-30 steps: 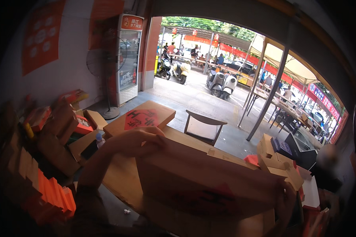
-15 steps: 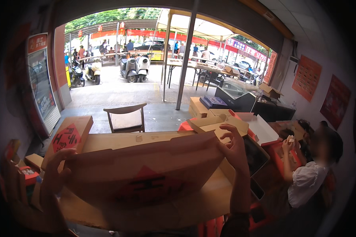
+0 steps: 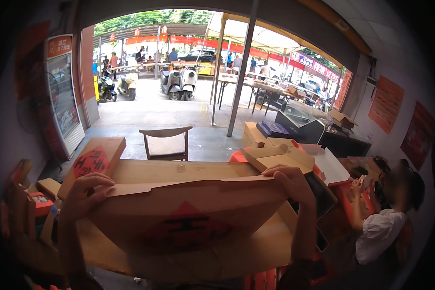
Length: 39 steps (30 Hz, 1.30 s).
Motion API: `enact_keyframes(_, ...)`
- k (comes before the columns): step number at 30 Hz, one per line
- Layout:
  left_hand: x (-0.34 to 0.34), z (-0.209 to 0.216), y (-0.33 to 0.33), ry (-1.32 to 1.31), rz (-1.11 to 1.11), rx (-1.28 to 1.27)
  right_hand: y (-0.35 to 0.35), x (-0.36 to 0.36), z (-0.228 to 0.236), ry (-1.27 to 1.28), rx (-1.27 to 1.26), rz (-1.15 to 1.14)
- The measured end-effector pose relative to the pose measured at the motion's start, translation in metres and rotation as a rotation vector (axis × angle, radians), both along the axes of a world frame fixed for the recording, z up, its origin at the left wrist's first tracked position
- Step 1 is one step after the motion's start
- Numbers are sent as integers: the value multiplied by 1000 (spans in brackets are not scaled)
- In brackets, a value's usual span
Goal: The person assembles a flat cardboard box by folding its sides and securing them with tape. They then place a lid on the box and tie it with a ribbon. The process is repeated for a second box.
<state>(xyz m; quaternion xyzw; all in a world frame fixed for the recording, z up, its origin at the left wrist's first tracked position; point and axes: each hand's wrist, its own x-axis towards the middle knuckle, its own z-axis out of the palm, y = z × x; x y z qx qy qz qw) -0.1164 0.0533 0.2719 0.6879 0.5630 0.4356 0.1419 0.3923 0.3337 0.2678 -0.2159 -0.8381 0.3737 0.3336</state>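
Note:
A large brown cardboard box [image 3: 150, 212] with a red diamond and black characters on its face stands tilted before me over the table. My left hand [image 3: 88, 194] grips its upper left corner, fingers bent over the top edge and thumb against the face. At the upper right corner, my right hand [image 3: 295, 186] holds the edge in the same way. A narrow strip of lighter cardboard shows along the top edge between the hands. The lower part of the box is dark and blurred. What lies behind it is partly hidden.
Behind the left hand lies a similar cardboard box [image 3: 99, 162]. A wooden chair [image 3: 166, 144] stands beyond the table [image 3: 130, 169]. To the right are an open carton [image 3: 280, 159], a white open lid [image 3: 328, 164], and a seated person [image 3: 382, 227] handling something small near a red box.
The box's top edge has become more level and its upper strip shows more. My fingers have folded down over both corners. The whole view has shifted, with the surroundings farther right.

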Motion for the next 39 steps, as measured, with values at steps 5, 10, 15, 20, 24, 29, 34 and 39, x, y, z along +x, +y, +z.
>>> enact_keyframes(5,3,12,-3,168,-47,-70,-15,-8,20,-324,98,-99)
enact_keyframes(10,19,30,6,456,-22,-134,-21,-28,31,-341,292,20)
enact_keyframes(15,36,38,26,582,-161,-238,-28,-50,35,-416,301,132)
enact_keyframes(20,46,43,34,667,-140,-297,-36,-65,41,-516,262,47)
enact_keyframes(24,43,37,40,618,-138,-300,-36,-62,36,-497,359,0)
enact_keyframes(29,45,35,37,618,-187,-259,-38,-69,34,-542,416,13)
enact_keyframes(34,49,37,28,565,-221,-232,-37,-68,29,-499,437,44)
enact_keyframes(39,48,36,31,609,-197,-228,-44,-70,35,-534,418,39)
